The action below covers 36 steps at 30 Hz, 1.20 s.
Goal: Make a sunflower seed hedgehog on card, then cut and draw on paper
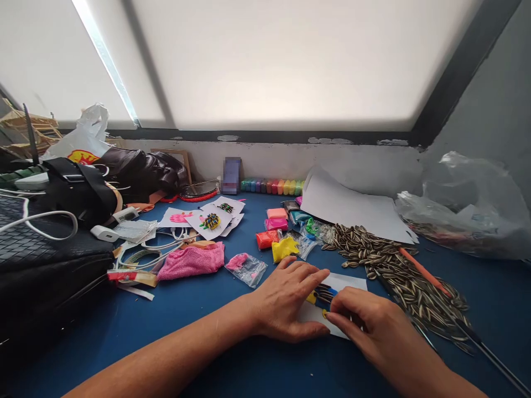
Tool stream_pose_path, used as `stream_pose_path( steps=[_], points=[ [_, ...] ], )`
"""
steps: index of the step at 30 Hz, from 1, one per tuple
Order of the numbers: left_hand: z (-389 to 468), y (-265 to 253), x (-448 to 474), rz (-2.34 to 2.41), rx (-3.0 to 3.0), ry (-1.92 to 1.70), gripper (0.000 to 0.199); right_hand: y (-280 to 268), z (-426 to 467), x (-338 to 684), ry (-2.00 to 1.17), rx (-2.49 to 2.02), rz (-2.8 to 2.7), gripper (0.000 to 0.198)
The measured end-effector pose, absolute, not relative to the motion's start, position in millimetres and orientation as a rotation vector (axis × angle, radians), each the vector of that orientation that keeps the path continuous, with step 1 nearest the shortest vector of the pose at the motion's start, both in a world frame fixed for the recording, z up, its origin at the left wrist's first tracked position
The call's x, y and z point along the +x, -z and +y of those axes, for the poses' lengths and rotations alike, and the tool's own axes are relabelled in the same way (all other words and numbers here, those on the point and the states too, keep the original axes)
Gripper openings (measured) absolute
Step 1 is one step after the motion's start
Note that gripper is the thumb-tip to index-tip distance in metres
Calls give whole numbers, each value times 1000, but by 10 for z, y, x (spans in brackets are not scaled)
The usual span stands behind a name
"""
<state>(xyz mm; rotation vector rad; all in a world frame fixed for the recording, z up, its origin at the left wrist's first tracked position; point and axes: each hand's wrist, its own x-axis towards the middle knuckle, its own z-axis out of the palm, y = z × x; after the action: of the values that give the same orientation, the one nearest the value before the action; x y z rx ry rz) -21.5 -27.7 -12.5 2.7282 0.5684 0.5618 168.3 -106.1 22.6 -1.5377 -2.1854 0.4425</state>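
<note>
My left hand (290,298) rests on a small white paper (352,281), fingers stretched out and holding its left side. On that paper is a blue and yellow clay shape with striped sunflower seeds (323,294) set in it, partly covered by both hands. My right hand (371,318) is at the paper's right side, thumb and fingers closed in a pinch. Right at the thumb tip shows a small yellow clay bit (324,313). Whatever the pinch holds is hidden behind the fingers.
Loose sunflower seeds (402,271) are heaped at right, with an orange stick (425,272) across them. Yellow clay (285,250) and other clay packs lie ahead. Finished seed pictures (211,222), a pink cloth (193,261) and a black bag (50,265) are leftward.
</note>
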Motion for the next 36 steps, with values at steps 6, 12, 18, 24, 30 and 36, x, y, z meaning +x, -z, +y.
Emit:
stream_pose_path(
  steps=[6,12,18,24,30,36],
  points=[
    [-282,115,-220,562,2715,-586,83,-130,-1078,1684,-308,-1541,-2253,21],
    [-298,62,-231,531,2612,-977,46,-128,-1050,1666,-114,-1513,-2231,20],
    [-273,103,-198,573,2646,-1138,14,-75,-1048,1669,-102,-1560,-2242,23],
    [-254,117,-175,532,2717,-1124,16,-10,-1055,1669,-68,-1559,-2245,22],
    [-273,122,-179,479,2775,-1111,11,11,-1051,1661,-24,-1545,-2233,21],
    [-286,110,-181,438,2842,-1035,15,10,-1046,1660,-1,-1539,-2258,18]
  ],
)
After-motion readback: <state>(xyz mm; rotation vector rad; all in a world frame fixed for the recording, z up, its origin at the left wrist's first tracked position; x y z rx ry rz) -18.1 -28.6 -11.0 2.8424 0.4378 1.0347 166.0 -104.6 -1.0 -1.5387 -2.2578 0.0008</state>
